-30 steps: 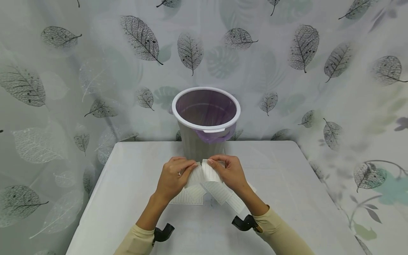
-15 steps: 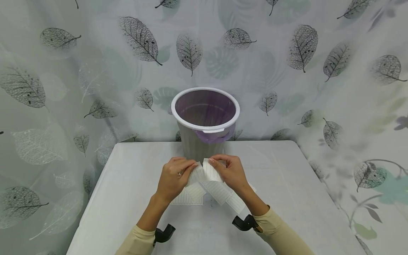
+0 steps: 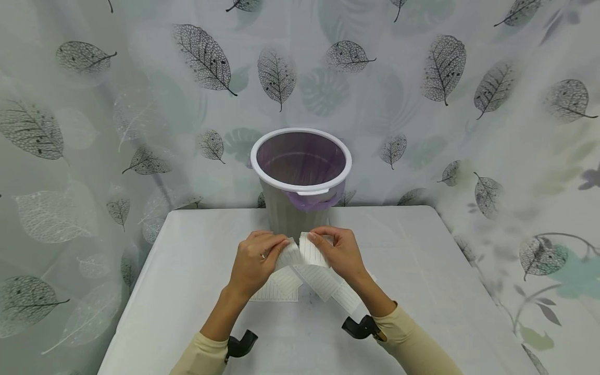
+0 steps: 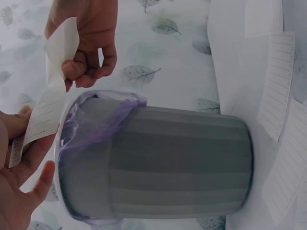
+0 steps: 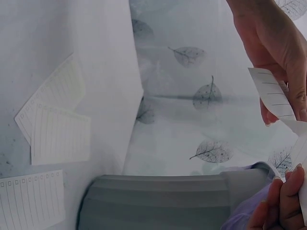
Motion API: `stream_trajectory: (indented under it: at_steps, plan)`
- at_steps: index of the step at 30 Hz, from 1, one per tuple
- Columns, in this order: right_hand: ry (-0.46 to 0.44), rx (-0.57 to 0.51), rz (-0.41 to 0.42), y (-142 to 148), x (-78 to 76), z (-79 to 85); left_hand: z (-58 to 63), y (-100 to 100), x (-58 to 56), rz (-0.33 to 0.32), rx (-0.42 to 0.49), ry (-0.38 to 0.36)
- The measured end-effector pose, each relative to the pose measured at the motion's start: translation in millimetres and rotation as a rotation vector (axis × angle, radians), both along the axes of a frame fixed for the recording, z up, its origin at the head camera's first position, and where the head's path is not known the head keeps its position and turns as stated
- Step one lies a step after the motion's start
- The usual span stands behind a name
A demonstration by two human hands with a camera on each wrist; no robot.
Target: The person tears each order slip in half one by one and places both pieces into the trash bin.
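Faces a pale hanging cloth printed with dark skeleton leaves. Works over a broad rectangular table covered in white. Has at twelve o'clock, by the table's far edge, a tall grey ribbed bin with a white rim, and, draped over that rim at about five o'clock, a translucent purple liner bag. Wears long beige sleeves, with a curved black device at each cuff. Pinches with the left hand, at nine o'clock, one side of a small white ruled paper between thumb and fingers; pinches the other side likewise with the right hand, at three o'clock. Holds that paper raised above the table at the bin's six o'clock, twisted midway; cannot tell if one piece or two. Has lying below, on the table, overlapping pale ruled sheets at seven o'clock and further ruled sheets at five o'clock, partly hidden behind the right forearm.
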State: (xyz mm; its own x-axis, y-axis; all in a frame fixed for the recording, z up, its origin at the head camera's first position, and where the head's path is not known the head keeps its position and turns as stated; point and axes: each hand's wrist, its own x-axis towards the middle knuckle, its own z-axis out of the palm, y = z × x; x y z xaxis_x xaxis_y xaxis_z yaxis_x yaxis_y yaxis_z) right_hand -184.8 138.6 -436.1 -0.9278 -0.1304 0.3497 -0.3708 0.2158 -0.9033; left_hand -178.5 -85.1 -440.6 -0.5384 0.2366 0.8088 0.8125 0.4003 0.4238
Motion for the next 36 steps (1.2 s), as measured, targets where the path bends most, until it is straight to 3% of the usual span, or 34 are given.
stream_trajectory:
  at_steps: [36]
  plan:
    - [-0.01, 0.001, -0.04, 5.9, -3.9, -5.9, 6.0, 1.0, 6.3, -0.016, 0.029, -0.001]
